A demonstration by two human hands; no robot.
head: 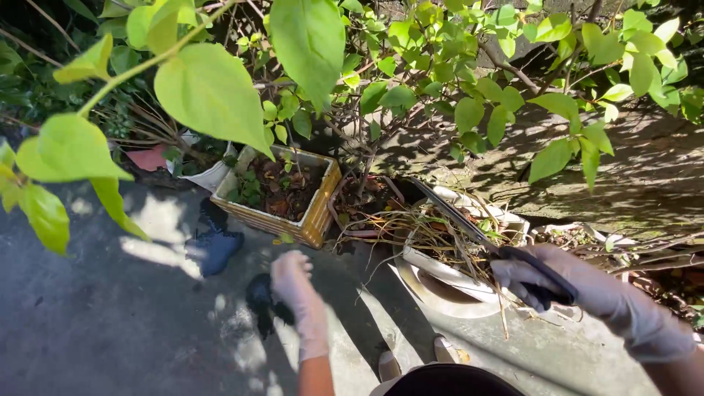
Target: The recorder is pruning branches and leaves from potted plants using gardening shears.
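Two gloved hands: right hand [546, 282] grips one pair of shears [484, 238], left hand [291, 277] loosely closed, empty

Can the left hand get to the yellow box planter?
Probably yes. The left hand hangs just below the yellow planter, with only bare ground between them. Leaves hang above it, but nothing blocks its near side.

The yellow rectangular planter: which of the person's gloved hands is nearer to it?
Left. The left hand hangs just below the yellow rectangular planter, near its front corner. The right hand is far off to the right, gripping shears over a white pot.
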